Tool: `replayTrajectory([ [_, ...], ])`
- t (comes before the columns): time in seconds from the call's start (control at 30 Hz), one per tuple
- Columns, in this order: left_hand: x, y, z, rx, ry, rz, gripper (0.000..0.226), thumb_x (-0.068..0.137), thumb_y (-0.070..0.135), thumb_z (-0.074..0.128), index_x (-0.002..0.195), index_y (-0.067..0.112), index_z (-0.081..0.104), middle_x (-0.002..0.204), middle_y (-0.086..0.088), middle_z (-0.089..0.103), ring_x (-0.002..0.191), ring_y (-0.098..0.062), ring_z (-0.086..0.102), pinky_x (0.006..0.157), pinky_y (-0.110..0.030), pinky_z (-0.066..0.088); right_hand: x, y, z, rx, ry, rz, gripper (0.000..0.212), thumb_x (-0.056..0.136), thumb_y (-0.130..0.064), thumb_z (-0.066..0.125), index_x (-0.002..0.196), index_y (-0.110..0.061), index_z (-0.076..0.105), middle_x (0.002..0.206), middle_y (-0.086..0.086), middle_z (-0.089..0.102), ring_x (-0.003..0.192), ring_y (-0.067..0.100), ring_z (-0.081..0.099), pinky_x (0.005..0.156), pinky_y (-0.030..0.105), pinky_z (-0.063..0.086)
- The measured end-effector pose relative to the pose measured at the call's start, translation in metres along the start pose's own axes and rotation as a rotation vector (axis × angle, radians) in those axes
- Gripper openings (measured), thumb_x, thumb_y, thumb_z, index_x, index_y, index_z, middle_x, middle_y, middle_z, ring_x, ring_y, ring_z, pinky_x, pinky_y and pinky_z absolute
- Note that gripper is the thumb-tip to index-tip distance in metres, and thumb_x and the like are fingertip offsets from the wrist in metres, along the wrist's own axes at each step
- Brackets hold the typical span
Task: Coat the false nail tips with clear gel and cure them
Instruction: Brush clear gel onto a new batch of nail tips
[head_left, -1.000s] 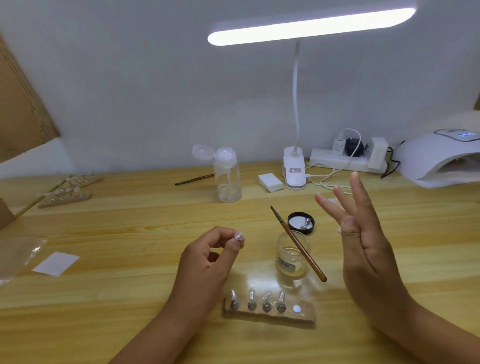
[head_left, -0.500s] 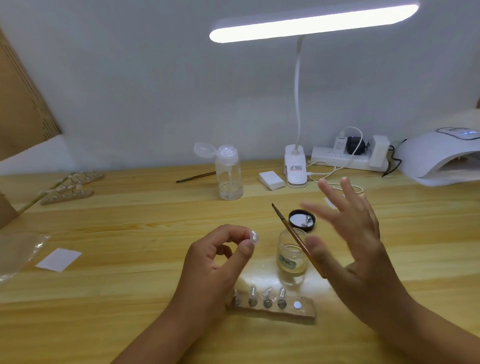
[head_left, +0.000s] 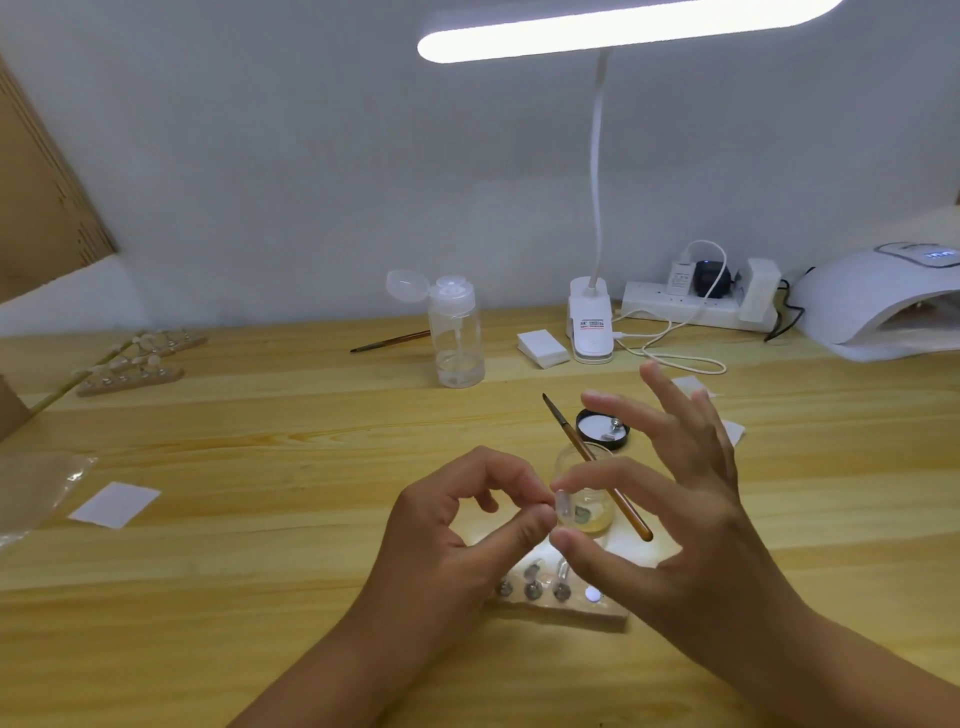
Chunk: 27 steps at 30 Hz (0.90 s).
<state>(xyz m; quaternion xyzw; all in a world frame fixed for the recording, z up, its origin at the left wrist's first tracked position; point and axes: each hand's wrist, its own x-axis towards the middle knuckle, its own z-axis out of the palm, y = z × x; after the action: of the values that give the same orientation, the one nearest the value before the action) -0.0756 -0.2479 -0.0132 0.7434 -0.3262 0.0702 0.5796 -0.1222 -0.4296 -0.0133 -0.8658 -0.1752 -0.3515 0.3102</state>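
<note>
Both my hands meet on one clear nail tip, low in the centre of the frame.

My left hand (head_left: 467, 540) is curled, its thumb and forefinger pinching the tip (head_left: 564, 508). My right hand (head_left: 685, 519) pinches the same tip from the right, forefinger on its upper end and thumb under its lower end, with the other three fingers spread and raised. Just behind the tip stands a small glass jar (head_left: 597, 519), with a brush (head_left: 576, 439) lying tilted across its rim. A black lid (head_left: 597, 423) lies behind the jar. Below my hands a wooden block (head_left: 571, 616) holds a row of tips (head_left: 532, 574) on pegs, partly hidden by my left hand. Higher up, a clear bottle (head_left: 457, 343) stands at centre with its cap flipped open. The white curing lamp (head_left: 872, 306) sits at the right edge.
</note>
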Motion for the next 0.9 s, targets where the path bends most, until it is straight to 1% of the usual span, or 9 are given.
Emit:
replayTrajectory([
  [0.1, 0.0, 0.002, 0.0, 0.012, -0.019, 0.002, 0.011, 0.08, 0.031, 0.07, 0.089, 0.025, 0.068, 0.088, 0.008, 0.071, 0.087, -0.013, 0.064, 0.076, -0.022, 0.046, 0.001, 0.001, -0.001, 0.002, 0.005, -0.008, 0.019, 0.08, -0.045, 0.065, 0.088, -0.029, 0.072, 0.139, -0.009, 0.051, 0.151, 0.021, 0.022, 0.117, 0.066, 0.012],
  [0.2, -0.001, 0.004, -0.007, 0.12, -0.092, -0.019, 0.019, 0.081, 0.04, 0.069, 0.098, 0.032, 0.066, 0.1, 0.012, 0.068, 0.1, -0.013, 0.06, 0.08, -0.023, 0.046, 0.001, 0.003, -0.006, 0.018, -0.015, -0.005, 0.02, 0.08, -0.046, 0.066, 0.088, -0.028, 0.072, 0.139, -0.009, 0.052, 0.151, 0.02, 0.022, 0.118, 0.065, 0.012],
  [0.27, -0.002, 0.003, -0.016, 0.22, -0.187, -0.045, 0.033, 0.077, 0.048, 0.069, 0.107, 0.037, 0.062, 0.11, 0.015, 0.063, 0.111, -0.009, 0.054, 0.086, -0.018, 0.041, 0.003, 0.005, -0.011, 0.031, -0.056, -0.023, 0.019, 0.08, -0.045, 0.067, 0.089, -0.028, 0.072, 0.139, -0.008, 0.053, 0.151, 0.021, 0.022, 0.118, 0.063, 0.013],
  [0.33, -0.001, 0.001, -0.024, 0.375, -0.321, -0.049, 0.041, 0.071, 0.053, 0.071, 0.108, 0.041, 0.06, 0.112, 0.019, 0.058, 0.116, -0.008, 0.049, 0.095, -0.019, 0.035, 0.005, 0.008, -0.018, 0.03, -0.116, -0.061, 0.018, 0.081, -0.044, 0.067, 0.089, -0.029, 0.072, 0.137, -0.008, 0.054, 0.151, 0.022, 0.022, 0.118, 0.063, 0.016],
  [0.4, 0.001, -0.003, -0.027, 0.581, -0.447, -0.009, 0.043, 0.068, 0.059, 0.07, 0.106, 0.043, 0.058, 0.11, 0.025, 0.053, 0.115, -0.004, 0.045, 0.098, -0.019, 0.028, 0.008, 0.012, -0.023, 0.014, -0.203, -0.109, 0.018, 0.081, -0.045, 0.067, 0.089, -0.03, 0.072, 0.136, -0.01, 0.055, 0.151, 0.022, 0.022, 0.119, 0.061, 0.015],
  [0.47, 0.002, -0.006, -0.026, 0.689, -0.514, 0.003, 0.037, 0.07, 0.062, 0.069, 0.101, 0.045, 0.056, 0.103, 0.026, 0.05, 0.108, 0.0, 0.042, 0.094, -0.016, 0.026, 0.009, 0.014, -0.025, -0.026, -0.28, -0.159, 0.018, 0.081, -0.048, 0.066, 0.087, -0.031, 0.072, 0.135, -0.011, 0.056, 0.151, 0.022, 0.023, 0.119, 0.061, 0.014],
  [0.57, 0.002, -0.008, -0.027, 0.687, -0.515, 0.022, 0.022, 0.075, 0.055, 0.068, 0.089, 0.043, 0.057, 0.087, 0.022, 0.053, 0.094, 0.0, 0.046, 0.085, -0.013, 0.025, 0.008, 0.017, -0.025, -0.112, -0.322, -0.215, 0.02, 0.081, -0.05, 0.065, 0.084, -0.032, 0.072, 0.134, -0.01, 0.058, 0.15, 0.022, 0.024, 0.119, 0.061, 0.014],
  [0.63, 0.002, -0.008, -0.028, 0.662, -0.508, 0.018, 0.018, 0.075, 0.052, 0.068, 0.085, 0.04, 0.06, 0.079, 0.021, 0.054, 0.089, -0.002, 0.048, 0.082, -0.012, 0.025, 0.007, 0.018, -0.025, -0.153, -0.332, -0.237, 0.02, 0.081, -0.051, 0.065, 0.083, -0.033, 0.072, 0.133, -0.01, 0.058, 0.15, 0.022, 0.025, 0.12, 0.061, 0.013],
  [0.9, 0.003, -0.008, -0.029, 0.615, -0.525, -0.017, 0.018, 0.073, 0.05, 0.071, 0.083, 0.037, 0.061, 0.077, 0.021, 0.056, 0.089, -0.002, 0.05, 0.082, -0.012, 0.026, 0.003, 0.021, -0.02, -0.268, -0.357, -0.298, 0.019, 0.081, -0.052, 0.065, 0.081, -0.034, 0.071, 0.133, -0.008, 0.06, 0.149, 0.026, 0.027, 0.116, 0.068, 0.015],
])
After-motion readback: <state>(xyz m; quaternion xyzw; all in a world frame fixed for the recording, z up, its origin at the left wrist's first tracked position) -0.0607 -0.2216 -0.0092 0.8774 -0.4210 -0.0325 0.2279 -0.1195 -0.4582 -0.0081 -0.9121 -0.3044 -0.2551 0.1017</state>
